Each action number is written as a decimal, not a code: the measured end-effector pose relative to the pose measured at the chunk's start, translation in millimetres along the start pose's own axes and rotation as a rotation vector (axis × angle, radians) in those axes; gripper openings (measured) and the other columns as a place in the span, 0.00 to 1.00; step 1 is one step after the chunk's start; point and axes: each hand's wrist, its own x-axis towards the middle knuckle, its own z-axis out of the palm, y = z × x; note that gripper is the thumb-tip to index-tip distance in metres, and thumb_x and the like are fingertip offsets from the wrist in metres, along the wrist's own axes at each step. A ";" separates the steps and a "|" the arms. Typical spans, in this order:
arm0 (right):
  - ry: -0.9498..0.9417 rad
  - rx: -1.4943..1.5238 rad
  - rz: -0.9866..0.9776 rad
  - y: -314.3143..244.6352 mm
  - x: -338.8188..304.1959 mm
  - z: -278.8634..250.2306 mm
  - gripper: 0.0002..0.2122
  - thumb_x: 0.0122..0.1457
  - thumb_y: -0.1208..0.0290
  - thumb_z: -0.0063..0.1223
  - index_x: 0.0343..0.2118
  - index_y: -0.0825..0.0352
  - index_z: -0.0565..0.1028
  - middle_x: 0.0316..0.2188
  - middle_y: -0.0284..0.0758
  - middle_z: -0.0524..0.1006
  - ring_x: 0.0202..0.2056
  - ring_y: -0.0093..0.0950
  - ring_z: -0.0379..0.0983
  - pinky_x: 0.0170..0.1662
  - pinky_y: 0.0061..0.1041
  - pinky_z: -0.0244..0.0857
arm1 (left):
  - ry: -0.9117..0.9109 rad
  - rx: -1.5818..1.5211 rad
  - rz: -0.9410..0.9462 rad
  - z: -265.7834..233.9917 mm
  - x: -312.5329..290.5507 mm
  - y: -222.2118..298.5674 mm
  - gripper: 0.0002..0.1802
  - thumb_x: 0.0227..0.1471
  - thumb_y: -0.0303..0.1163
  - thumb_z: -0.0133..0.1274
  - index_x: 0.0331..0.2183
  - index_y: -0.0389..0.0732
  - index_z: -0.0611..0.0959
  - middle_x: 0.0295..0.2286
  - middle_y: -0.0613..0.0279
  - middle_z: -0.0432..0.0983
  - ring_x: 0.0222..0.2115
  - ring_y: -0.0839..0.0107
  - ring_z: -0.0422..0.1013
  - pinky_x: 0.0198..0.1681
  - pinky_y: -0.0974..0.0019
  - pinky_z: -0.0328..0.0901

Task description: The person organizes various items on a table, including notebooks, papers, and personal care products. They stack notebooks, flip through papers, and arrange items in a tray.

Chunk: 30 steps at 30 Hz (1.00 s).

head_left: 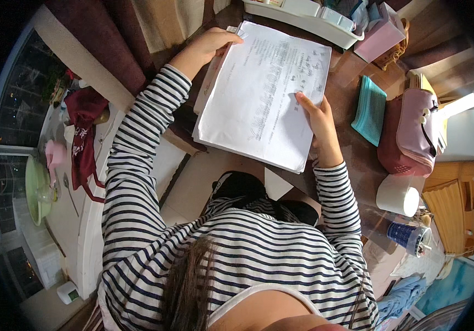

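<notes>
A thick stack of white paper sheets with printed lines and small drawings lies tilted over the dark brown table. Its near edge reaches past the table edge toward my lap. My left hand grips the stack at its far left corner, thumb on top and the other fingers partly hidden. On the right edge, my right hand holds the stack with its thumb on the top sheet and its fingers mostly out of sight beneath. More papers show under the stack's left side.
Right of the stack are a teal zip pouch, a pink and maroon bag, a white roll and a blue patterned cup. A white tray and a pink box stand at the back. Curtains hang at left.
</notes>
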 end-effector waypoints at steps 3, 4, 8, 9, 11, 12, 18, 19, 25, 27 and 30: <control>-0.053 0.246 -0.048 22.6 0.9 -15.6 0.22 0.55 0.72 0.56 0.51 0.74 0.64 0.44 0.43 0.73 0.44 0.28 0.71 0.45 0.25 0.65 | -0.049 -0.130 0.103 13.3 -26.6 19.2 0.26 0.53 0.37 0.51 0.53 0.39 0.69 0.40 0.62 0.73 0.40 0.75 0.69 0.44 0.72 0.64; -0.093 0.290 -0.014 23.9 -3.4 -21.3 0.23 0.56 0.70 0.55 0.52 0.74 0.63 0.45 0.43 0.72 0.44 0.29 0.71 0.45 0.26 0.66 | -0.088 -0.208 0.148 21.2 -39.6 26.7 0.28 0.55 0.39 0.49 0.55 0.40 0.67 0.43 0.60 0.72 0.43 0.74 0.68 0.47 0.71 0.63; -0.186 0.353 0.069 35.7 -2.2 -44.9 0.26 0.56 0.63 0.54 0.53 0.75 0.62 0.45 0.44 0.72 0.45 0.32 0.72 0.45 0.27 0.68 | -0.215 -0.122 0.465 83.4 -100.1 69.6 0.44 0.54 0.49 0.47 0.63 0.46 0.45 0.56 0.47 0.55 0.58 0.60 0.55 0.57 0.60 0.57; -0.233 0.427 0.063 36.9 -2.9 -47.5 0.27 0.56 0.62 0.54 0.53 0.75 0.61 0.45 0.45 0.72 0.45 0.33 0.72 0.45 0.27 0.68 | -0.168 -0.052 0.500 93.1 -106.7 74.7 0.45 0.55 0.49 0.47 0.63 0.46 0.43 0.58 0.46 0.51 0.59 0.59 0.53 0.58 0.58 0.55; -0.335 0.575 0.049 39.2 -5.1 -48.0 0.28 0.56 0.62 0.54 0.54 0.75 0.61 0.45 0.46 0.72 0.46 0.33 0.72 0.45 0.28 0.69 | -0.215 -0.022 0.548 112.2 -120.7 90.6 0.44 0.56 0.48 0.45 0.63 0.44 0.41 0.59 0.45 0.50 0.59 0.59 0.52 0.59 0.59 0.53; -0.368 0.664 0.075 45.1 -3.3 -49.6 0.28 0.57 0.62 0.53 0.54 0.76 0.60 0.46 0.47 0.72 0.45 0.34 0.72 0.46 0.30 0.70 | -0.179 0.056 0.648 121.3 -122.2 93.4 0.43 0.58 0.45 0.44 0.63 0.42 0.40 0.59 0.46 0.50 0.58 0.60 0.53 0.58 0.60 0.54; -0.575 0.817 0.109 46.1 -6.3 -61.6 0.28 0.55 0.62 0.53 0.55 0.74 0.62 0.47 0.51 0.72 0.43 0.37 0.75 0.46 0.33 0.70 | -0.181 -0.054 0.751 158.1 -142.8 109.7 0.43 0.59 0.34 0.45 0.62 0.39 0.35 0.58 0.48 0.51 0.56 0.64 0.57 0.57 0.64 0.54; -0.598 0.820 0.119 43.1 -5.1 -62.5 0.28 0.55 0.61 0.53 0.55 0.74 0.62 0.46 0.51 0.72 0.42 0.37 0.75 0.46 0.34 0.70 | -0.185 -0.093 0.776 162.5 -142.1 111.0 0.44 0.58 0.34 0.45 0.62 0.39 0.35 0.58 0.48 0.51 0.56 0.64 0.56 0.57 0.64 0.54; -0.623 0.973 0.151 49.3 -3.6 -61.5 0.26 0.56 0.61 0.51 0.53 0.75 0.64 0.44 0.49 0.74 0.41 0.36 0.75 0.45 0.33 0.71 | -0.178 -0.168 0.762 167.5 -143.0 106.3 0.43 0.58 0.31 0.44 0.62 0.43 0.34 0.59 0.51 0.48 0.58 0.65 0.53 0.58 0.63 0.52; -0.576 0.963 0.151 48.7 -2.9 -60.9 0.26 0.56 0.61 0.51 0.53 0.75 0.64 0.44 0.48 0.74 0.41 0.35 0.75 0.45 0.33 0.71 | -0.183 -0.339 0.669 171.0 -140.2 103.4 0.42 0.58 0.31 0.44 0.62 0.43 0.36 0.60 0.51 0.45 0.59 0.64 0.49 0.59 0.62 0.50; -0.470 0.884 0.147 41.4 -6.3 -54.9 0.26 0.56 0.61 0.50 0.53 0.75 0.64 0.44 0.48 0.74 0.40 0.35 0.75 0.45 0.33 0.71 | -0.096 -0.419 0.702 178.1 -129.2 102.7 0.42 0.57 0.32 0.45 0.62 0.42 0.38 0.57 0.46 0.53 0.56 0.61 0.57 0.56 0.62 0.56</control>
